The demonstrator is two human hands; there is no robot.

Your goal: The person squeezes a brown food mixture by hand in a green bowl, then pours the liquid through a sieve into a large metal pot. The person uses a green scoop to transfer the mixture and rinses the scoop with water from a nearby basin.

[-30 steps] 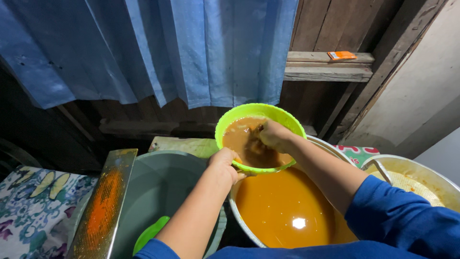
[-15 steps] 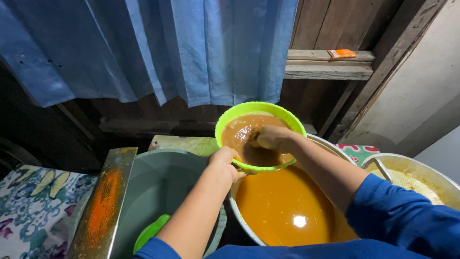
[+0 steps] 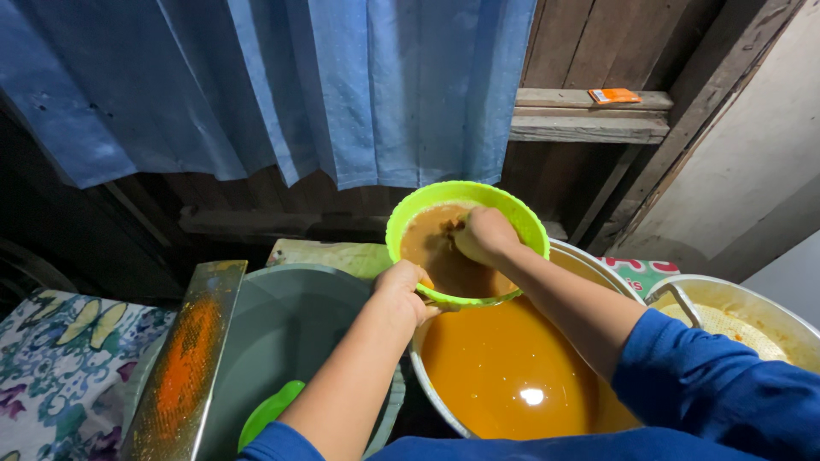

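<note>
Left hand (image 3: 401,288): gripping strainer (image 3: 512,213) rim, closed
Right hand (image 3: 483,234): fingers curled, pressing pulp (image 3: 436,248)
Advice: keeping strainer level over pot (image 3: 615,273), pressing gently

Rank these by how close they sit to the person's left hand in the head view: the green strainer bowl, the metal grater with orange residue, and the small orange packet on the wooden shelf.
From the left hand:
1. Green strainer bowl: gripped at its near rim, just right of the hand.
2. Metal grater: off to the left, leaning on the grey basin.
3. Orange packet: farthest, up on the wooden shelf at upper right.
</note>
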